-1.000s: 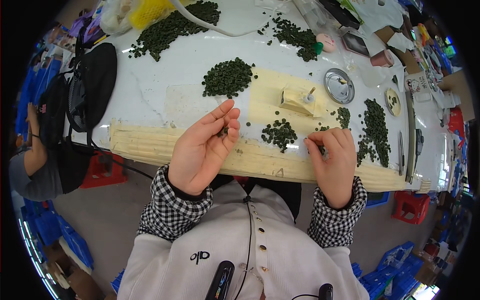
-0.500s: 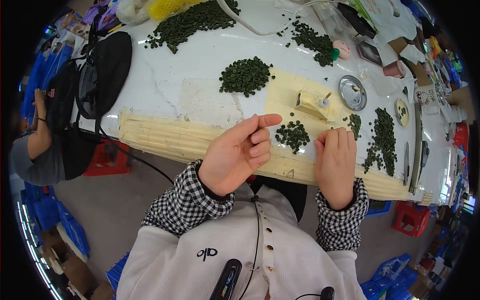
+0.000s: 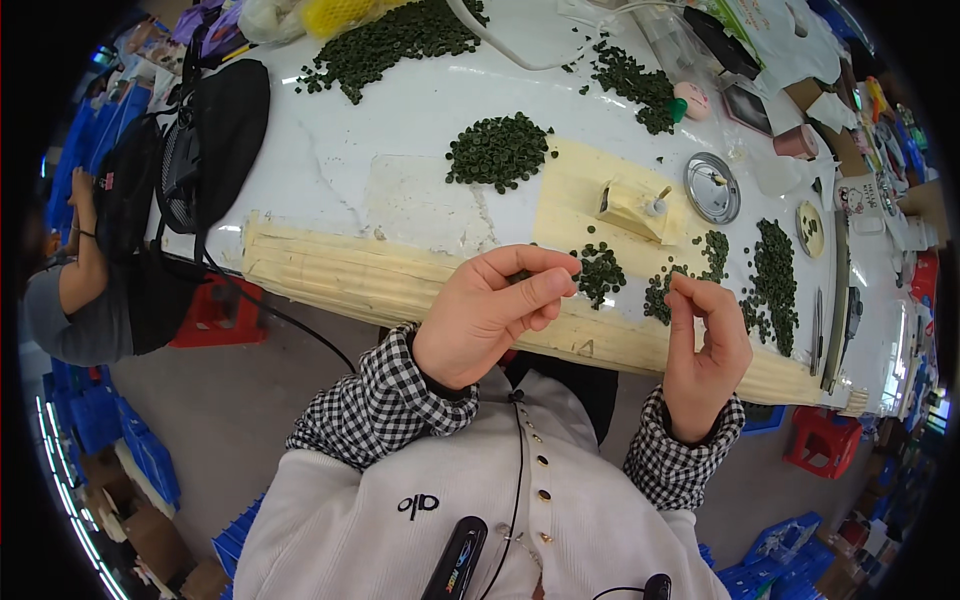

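My left hand [image 3: 490, 315] is raised above the taped front edge of the table, thumb and forefinger pinched together. Whatever lies between those fingertips is too small to make out. Level with it, my right hand [image 3: 708, 345] also pinches thumb and forefinger, and its grip is equally unclear. Just beyond the left fingertips is a small pile of dark green, button-like pieces [image 3: 602, 275]. A second little pile of green pieces [image 3: 657, 300] lies by the right fingertips. Farther back, a yellow-taped block [image 3: 635, 210] with a small upright peg stands on a yellow sheet [image 3: 570, 190].
Larger green heaps [image 3: 498, 152] lie behind and to the right [image 3: 774, 275]. A round metal dish [image 3: 712, 188] sits right of the block. Tweezers [image 3: 817, 330] rest near the right edge. A black bag [image 3: 230, 140] and another person's arm [image 3: 85, 245] are at left.
My left thumb and forefinger have come together in a pinch. My right hand has shifted right and turned, uncovering a small green pile. The view has moved slightly.
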The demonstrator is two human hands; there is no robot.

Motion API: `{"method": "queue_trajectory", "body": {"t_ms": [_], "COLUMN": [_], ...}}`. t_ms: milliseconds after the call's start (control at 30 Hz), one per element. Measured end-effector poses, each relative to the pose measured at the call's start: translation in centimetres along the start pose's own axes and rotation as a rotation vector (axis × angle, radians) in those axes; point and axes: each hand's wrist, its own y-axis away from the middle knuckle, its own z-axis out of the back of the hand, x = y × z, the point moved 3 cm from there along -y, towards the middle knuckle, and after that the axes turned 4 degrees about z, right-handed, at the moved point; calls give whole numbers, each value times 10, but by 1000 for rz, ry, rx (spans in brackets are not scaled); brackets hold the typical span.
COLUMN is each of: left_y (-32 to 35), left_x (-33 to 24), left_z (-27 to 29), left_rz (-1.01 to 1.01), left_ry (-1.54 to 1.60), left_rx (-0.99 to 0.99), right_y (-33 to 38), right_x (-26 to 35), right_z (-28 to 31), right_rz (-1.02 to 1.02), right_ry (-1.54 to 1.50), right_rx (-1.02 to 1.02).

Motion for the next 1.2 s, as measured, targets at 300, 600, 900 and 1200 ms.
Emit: {"method": "queue_trajectory", "body": {"t_ms": [300,600,900,1200], "left_y": [1,1,-2,-2], "left_x": [-5,-5,2,0], "left_z": [-3,1,3,2], "left_rz": [-188,-134,-1,-75], "left_ry": [-412,-435,-54,-138], "left_rx": [-56,-55,126,92], "right_y": [5,2,7,6], "right_x": [2,17,22,20], "right_z": [-11,-20,-34,-42], "right_rz": [-20,82,-99,-195], "right_ry": [-6,-71,-357,-594], "right_rx": [44,73,76,114]}}
